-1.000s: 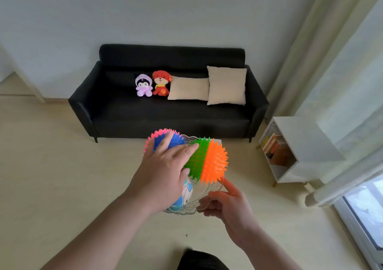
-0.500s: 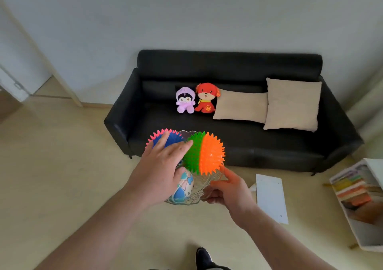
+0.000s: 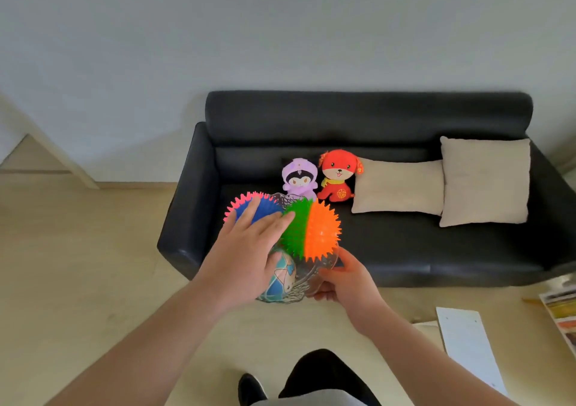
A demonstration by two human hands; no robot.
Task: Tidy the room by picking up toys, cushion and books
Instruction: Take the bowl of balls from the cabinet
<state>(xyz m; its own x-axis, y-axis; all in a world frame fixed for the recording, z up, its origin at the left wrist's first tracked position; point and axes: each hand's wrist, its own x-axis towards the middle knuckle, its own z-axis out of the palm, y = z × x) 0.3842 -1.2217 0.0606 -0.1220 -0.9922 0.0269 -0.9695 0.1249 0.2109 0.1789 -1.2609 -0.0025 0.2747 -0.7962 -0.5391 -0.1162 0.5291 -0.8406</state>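
You are holding a clear glass bowl (image 3: 314, 276) out in front of you, with both forearms reaching forward and slightly inward. Your right hand (image 3: 346, 281) is gripping the bowl's near right rim, thumb on top and fingers curling underneath, wrist angling up from the lower right. Your left hand (image 3: 246, 259) is lying palm down over the toys in the bowl, fingers spread and stretching forward, not closing around anything; its fingertips are pressing on the blue and pink spiky ball (image 3: 249, 207) and touching the green and orange spiky ball (image 3: 311, 231) just to their right. Under your left palm, a smooth ball with a cartoon print (image 3: 282, 282) is sitting against the bowl's glass wall. Beyond your hands, the black sofa (image 3: 405, 250) is carrying a purple plush toy (image 3: 300, 179) and a red plush dog (image 3: 338, 175) side by side, just past the spiky balls, and two beige cushions (image 3: 399, 186), well to the right of your right hand, are leaning against the backrest. On the floor (image 3: 78, 265) to the right of your right forearm, a white board (image 3: 467, 343) is lying flat, and a stack of books (image 3: 561, 309) is showing at the frame's edge. Your dark shoe (image 3: 251, 387) is showing below, between your arms.
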